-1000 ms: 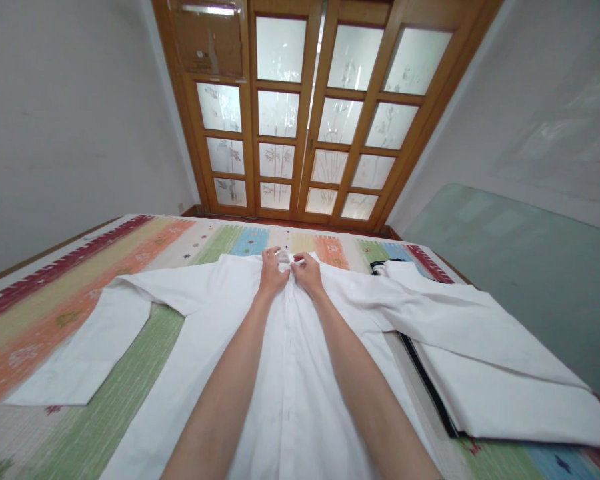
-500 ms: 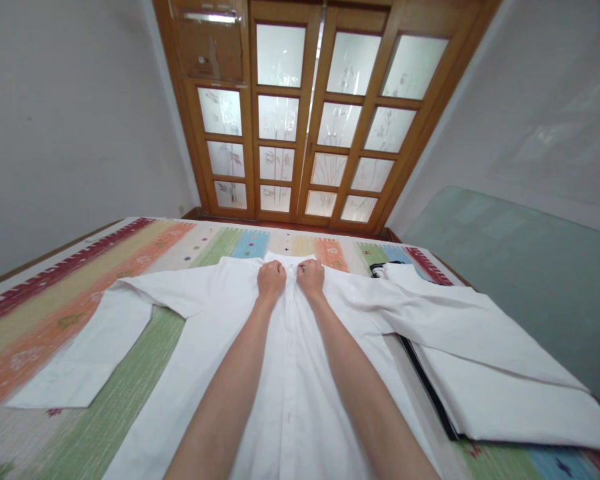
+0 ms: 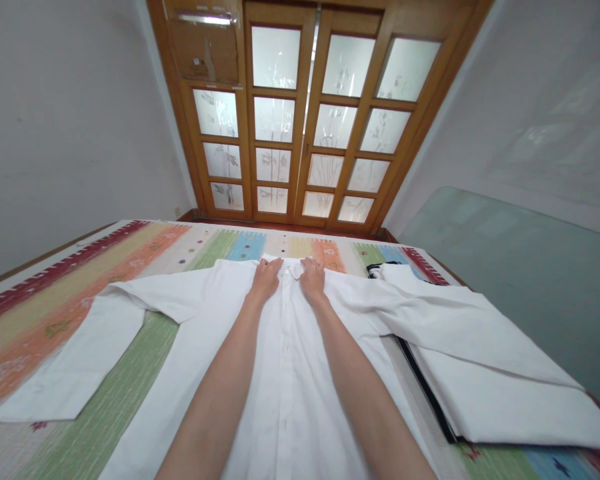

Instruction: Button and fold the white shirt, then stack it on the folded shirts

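White button-front shirt [image 3: 290,387] on striped bedspread [image 3: 80,280]; glazed wooden doors [image 3: 300,113] beyond left hand [image 3: 266,280], right hand [image 3: 313,279].
Both loosely open, pressing collar [image 3: 293,267].

Two bare forearms [image 3: 220,393] in from the bottom edge, long and slim, ending mid-frame in a bare left hand [image 3: 266,280] and right hand [image 3: 313,280].

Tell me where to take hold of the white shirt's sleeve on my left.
Pinch the sleeve at its cuff end, coming from the outer left. It lies flat on the striped cover, angled back toward you, clear of the shirt's body, so it should lift freely.
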Tool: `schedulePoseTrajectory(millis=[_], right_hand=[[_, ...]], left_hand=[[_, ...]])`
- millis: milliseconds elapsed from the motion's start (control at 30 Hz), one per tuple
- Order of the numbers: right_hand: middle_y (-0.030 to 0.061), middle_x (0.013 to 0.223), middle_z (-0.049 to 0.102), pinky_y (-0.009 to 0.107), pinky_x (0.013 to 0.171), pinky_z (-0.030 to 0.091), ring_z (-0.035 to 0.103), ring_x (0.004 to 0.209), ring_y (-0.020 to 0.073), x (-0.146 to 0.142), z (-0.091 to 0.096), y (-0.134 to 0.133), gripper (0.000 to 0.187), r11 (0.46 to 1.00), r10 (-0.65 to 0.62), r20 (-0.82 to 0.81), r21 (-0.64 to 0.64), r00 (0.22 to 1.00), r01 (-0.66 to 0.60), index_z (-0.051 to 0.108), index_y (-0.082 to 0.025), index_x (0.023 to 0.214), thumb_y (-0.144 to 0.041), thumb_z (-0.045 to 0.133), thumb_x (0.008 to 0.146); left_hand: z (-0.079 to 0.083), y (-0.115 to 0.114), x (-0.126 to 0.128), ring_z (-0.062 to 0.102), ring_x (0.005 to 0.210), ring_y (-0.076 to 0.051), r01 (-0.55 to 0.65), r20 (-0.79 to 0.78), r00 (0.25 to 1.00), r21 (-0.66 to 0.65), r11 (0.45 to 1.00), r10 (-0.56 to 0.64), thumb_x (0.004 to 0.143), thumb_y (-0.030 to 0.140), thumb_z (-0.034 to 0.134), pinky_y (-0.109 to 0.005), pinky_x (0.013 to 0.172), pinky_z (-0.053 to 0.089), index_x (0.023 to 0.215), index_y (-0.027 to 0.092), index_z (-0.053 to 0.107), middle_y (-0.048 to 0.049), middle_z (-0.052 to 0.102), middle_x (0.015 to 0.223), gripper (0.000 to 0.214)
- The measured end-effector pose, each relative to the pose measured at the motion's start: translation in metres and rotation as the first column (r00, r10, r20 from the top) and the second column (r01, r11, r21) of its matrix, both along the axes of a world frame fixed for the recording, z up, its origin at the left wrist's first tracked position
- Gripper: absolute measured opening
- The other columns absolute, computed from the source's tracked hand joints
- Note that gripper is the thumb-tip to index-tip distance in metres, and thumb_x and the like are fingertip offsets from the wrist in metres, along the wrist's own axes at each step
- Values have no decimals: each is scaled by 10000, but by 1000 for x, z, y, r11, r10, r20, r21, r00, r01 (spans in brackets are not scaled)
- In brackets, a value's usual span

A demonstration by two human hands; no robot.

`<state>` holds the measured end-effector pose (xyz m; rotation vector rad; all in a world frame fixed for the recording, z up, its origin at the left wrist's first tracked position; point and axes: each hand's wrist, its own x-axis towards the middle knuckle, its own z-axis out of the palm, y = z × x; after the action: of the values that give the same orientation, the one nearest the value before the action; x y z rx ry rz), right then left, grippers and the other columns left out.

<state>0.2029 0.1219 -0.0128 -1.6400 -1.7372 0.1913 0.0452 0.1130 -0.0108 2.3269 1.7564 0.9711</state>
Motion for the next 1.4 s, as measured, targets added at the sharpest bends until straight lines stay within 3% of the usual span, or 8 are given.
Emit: schedulePoseTrajectory(millis=[167,267,400,533,700,867,1033,1400], right_hand=[[166,1225,515,392,992,360,456,1131,269,12,-2,4,388,994,-87,-20,71,996,88,616,-134,1127,-60,437,791],[178,1113,539,387,955,383,492,1054,275,13,-1,4,270,987,-153,25,57,988,151,614,-114,1050,-121,467,823],[213,1074,573,411,919,390,509,1061,299,7,1,-2,277,989,-149,121,29,981,146,629,-100,1002,-111,385,872],[275,1205,558,461,951,364,485,1170,334,-3,-1,-21,352,994,-106,196,-18,975,112,606,-47,1120,-134,342,906],[211,1507,333,464,1125,151,252,1411,314,-1,0,-50,591,980,29,317,-195,948,35,382,-68,1434,-415,346,956],[154,1574,183,455,1151,47,100,1460,300,8,5,-74,715,953,128,344,-302,930,-20,273,-93,1500,-548,287,948],[141,1577,173,453,1157,28,81,1464,292,11,8,-98,717,954,139,354,-298,925,-30,275,-88,1499,-547,282,949],[63,1591,149,456,1157,43,80,1463,297,29,18,-153,754,919,329,426,-351,843,-181,254,-171,1515,-641,231,926]], left_hand=[[3,1,-4,515,1088,-260,-20,17,1000,52,998,19,779,-21,379,-396,983,401,1262,168,560,-135,574,1189,549],[5,-2,-2,522,1096,-255,-121,78,990,97,988,113,824,51,437,-360,956,430,1257,158,533,-143,530,1197,456],[6,-5,-3,576,1003,-267,-326,53,944,20,945,324,842,130,475,-350,852,469,976,181,651,-123,612,1013,227],[8,-8,-3,577,1023,-291,-344,4,939,-13,939,344,870,165,440,-365,829,468,848,165,679,-148,647,967,240],[14,-20,0,574,1068,-290,-313,-55,949,-35,949,310,897,171,385,-364,829,475,921,146,687,-165,658,1046,304],[15,-41,-3,535,1193,-283,-241,-144,963,-82,967,228,905,191,394,-415,1017,392,1151,125,634,-170,610,1254,350],[11,-63,-12,330,1390,-302,-205,-213,962,-160,966,169,931,285,389,-509,1136,218,1363,141,492,-142,421,1473,467],[15,-111,-22,183,1449,-294,-284,-378,910,-261,923,173,956,447,239,-551,1154,135,1490,183,310,-65,242,1564,600]])
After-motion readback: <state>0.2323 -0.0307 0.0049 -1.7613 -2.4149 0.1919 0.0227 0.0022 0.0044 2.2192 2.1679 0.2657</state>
